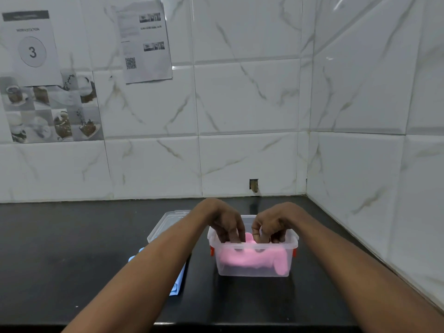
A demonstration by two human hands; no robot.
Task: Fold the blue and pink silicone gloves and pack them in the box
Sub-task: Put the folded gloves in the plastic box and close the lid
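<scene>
Both hands are in the clear box (252, 270) near the counter's (72, 248) back right corner: left hand (227, 223) and right hand (272, 223) press fingertips down on the pink glove (254, 258). Best push evenly, flattening it. The blue glove (179, 282) waits outside, under the left forearm, beside the lid (165, 223).

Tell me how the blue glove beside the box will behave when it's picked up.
Probably floppy: the blue glove lies flat and folded on the counter, so it may unfold when lifted. Likely light. The pink glove sags to fit the box, suggesting similar softness.
</scene>
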